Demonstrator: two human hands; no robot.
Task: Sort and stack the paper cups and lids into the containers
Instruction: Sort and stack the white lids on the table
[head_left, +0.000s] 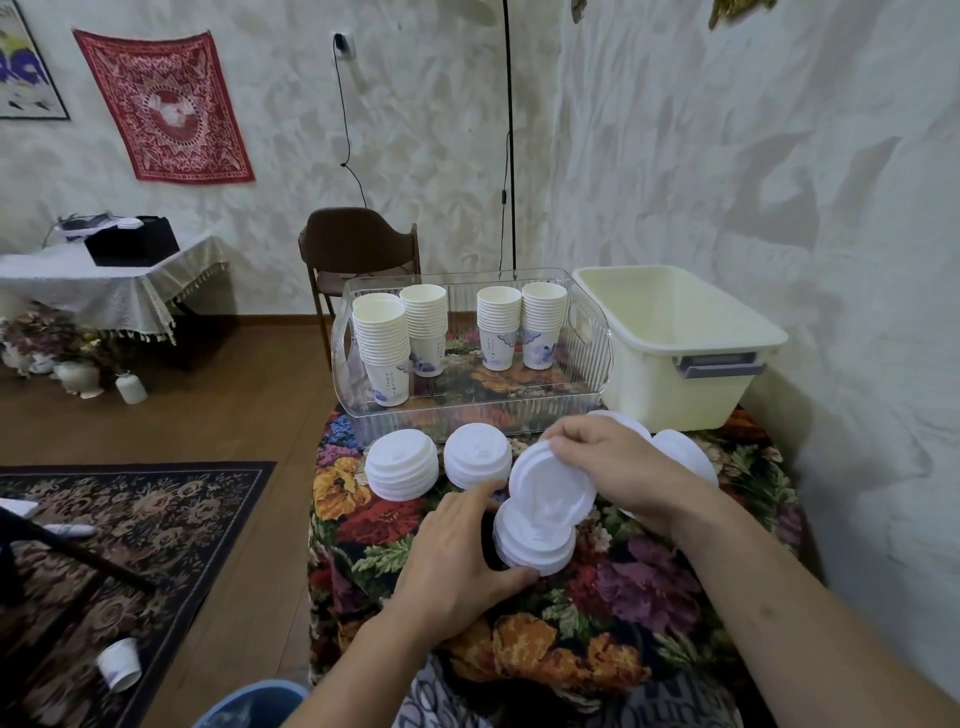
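- Left hand (457, 545) grips a short lid stack (530, 543) standing upright on the tabletop (623, 597).
- Right hand (608, 467) pinches one lid (550, 486), tilted, its hollow side facing the camera.

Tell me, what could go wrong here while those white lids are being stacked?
The single white plastic lid held tilted by the right hand may not seat squarely on the short lid stack gripped by the left hand. That stack could then lean or spill. A sleeve or arm might also nudge the two loose lid stacks standing near the clear plastic bin.
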